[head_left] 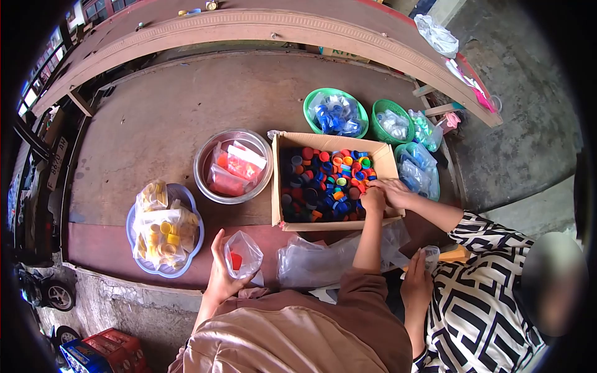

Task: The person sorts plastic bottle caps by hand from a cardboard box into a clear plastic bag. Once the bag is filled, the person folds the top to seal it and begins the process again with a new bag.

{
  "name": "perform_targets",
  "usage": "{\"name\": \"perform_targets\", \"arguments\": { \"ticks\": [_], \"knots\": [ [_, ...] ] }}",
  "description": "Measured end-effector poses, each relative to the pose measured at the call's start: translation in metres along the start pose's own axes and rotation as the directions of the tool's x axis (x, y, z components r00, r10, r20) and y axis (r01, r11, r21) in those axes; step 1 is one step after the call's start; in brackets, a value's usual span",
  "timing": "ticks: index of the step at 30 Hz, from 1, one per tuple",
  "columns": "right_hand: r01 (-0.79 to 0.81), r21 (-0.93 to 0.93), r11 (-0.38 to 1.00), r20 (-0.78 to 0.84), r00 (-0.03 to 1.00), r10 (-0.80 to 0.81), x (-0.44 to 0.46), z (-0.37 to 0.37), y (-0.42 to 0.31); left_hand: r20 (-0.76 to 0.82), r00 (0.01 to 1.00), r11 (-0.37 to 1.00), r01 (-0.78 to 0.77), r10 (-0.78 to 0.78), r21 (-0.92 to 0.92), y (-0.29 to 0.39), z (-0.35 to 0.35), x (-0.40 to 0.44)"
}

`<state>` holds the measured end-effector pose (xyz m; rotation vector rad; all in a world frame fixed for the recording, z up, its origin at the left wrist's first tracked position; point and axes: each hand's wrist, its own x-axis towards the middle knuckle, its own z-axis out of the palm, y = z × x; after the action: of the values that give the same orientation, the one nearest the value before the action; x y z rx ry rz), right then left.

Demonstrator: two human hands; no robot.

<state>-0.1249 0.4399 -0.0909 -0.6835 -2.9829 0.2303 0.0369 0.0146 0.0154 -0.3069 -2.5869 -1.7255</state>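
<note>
My left hand (225,275) is closed on the side of a clear plastic bag (247,252), holding it upright with its mouth spread. A red bottle cap (236,261) shows inside. My right hand (373,199) reaches into the right side of a cardboard box (339,140), its fingers curled down among the caps; what they grip is hidden. Loose bottle caps (326,186) in blue, red, orange and green fill the box. A co-worker's hand (395,193) is right beside mine, over the box edge. The co-worker's other hand (418,280) holds a small clear bag (430,256).
Flat clear bags (317,261) lie before the box. Left of it stand a metal bowl (202,183) with red-filled bags and a lavender tray (132,239) with bagged yellow caps. Green baskets (377,110) with bagged caps stand behind the box. A wooden beam (273,30) crosses the far side.
</note>
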Motion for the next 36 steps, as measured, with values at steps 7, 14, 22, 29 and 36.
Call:
{"name": "perform_targets", "arguments": {
  "ticks": [7,14,22,29,36],
  "knots": [
    [-0.035,-0.175,0.984,0.115,0.992,0.056,-0.004,-0.015,-0.005,0.044,0.999,0.998,0.026,-0.024,-0.05,-0.006,0.004,0.004],
    [-0.054,0.104,0.993,-0.037,0.998,0.058,-0.022,-0.038,-0.019,0.077,0.997,1.0,-0.021,0.022,-0.009,-0.007,0.003,0.001],
    [0.403,0.872,0.278,-0.18,0.791,-0.585,-0.143,-0.108,-0.151,0.112,0.993,0.999,-0.029,0.025,0.031,-0.012,0.006,0.007],
    [0.412,0.879,0.241,-0.026,0.544,-0.838,-0.171,-0.124,-0.181,0.112,0.989,0.994,-0.092,0.098,-0.057,-0.011,0.012,0.012],
    [0.092,-0.194,0.977,0.305,0.952,-0.03,-0.034,-0.056,-0.039,0.057,0.998,1.0,-0.004,0.006,-0.031,-0.014,0.006,0.002]
  ]
}}
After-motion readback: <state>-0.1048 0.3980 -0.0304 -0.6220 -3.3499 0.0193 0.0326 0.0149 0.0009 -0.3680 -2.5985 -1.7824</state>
